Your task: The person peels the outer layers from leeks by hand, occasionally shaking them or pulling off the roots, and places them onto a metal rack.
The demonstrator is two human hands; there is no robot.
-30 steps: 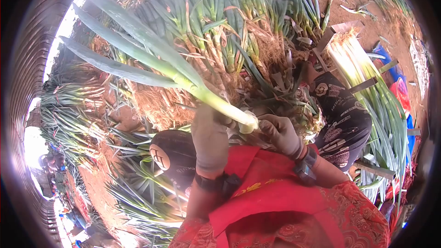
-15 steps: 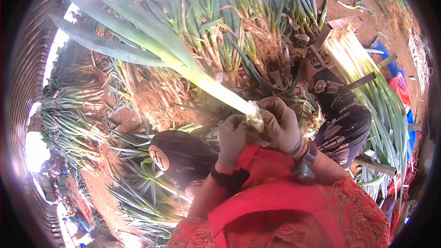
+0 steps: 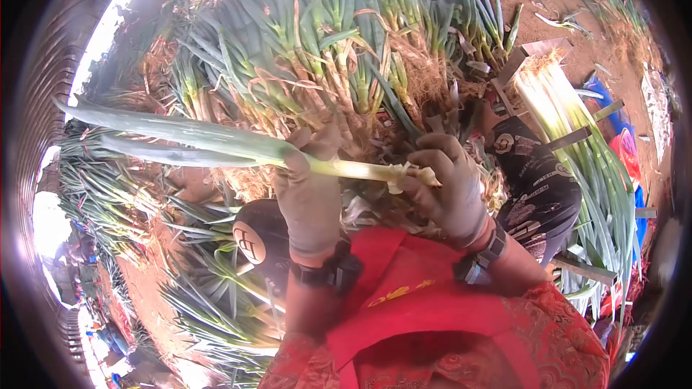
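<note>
A long green onion point(image 3: 346, 168) lies across in front of my body, its green leaves pointing left and its pale root end on the right. My left hand point(image 3: 310, 191), in a light glove, is wrapped round the stalk where white turns to green. At the root end, the fingers of my gloved right hand point(image 3: 450, 191) are closed on the stalk beside some crumpled, peeled-back outer skin point(image 3: 418, 175).
Bunches of unpeeled onions with roots point(image 3: 317, 50) stand beyond my hands. Cleaned white-stemmed onions point(image 3: 577, 126) lie in a metal rack point(image 3: 569, 137) on the right. More onions point(image 3: 108, 187) cover the ground at left. My knees flank my hands.
My left hand has moved up and left along the stalk, away from the root end. The onion has swung from a steep slant to nearly level. My right hand stays near the root end.
</note>
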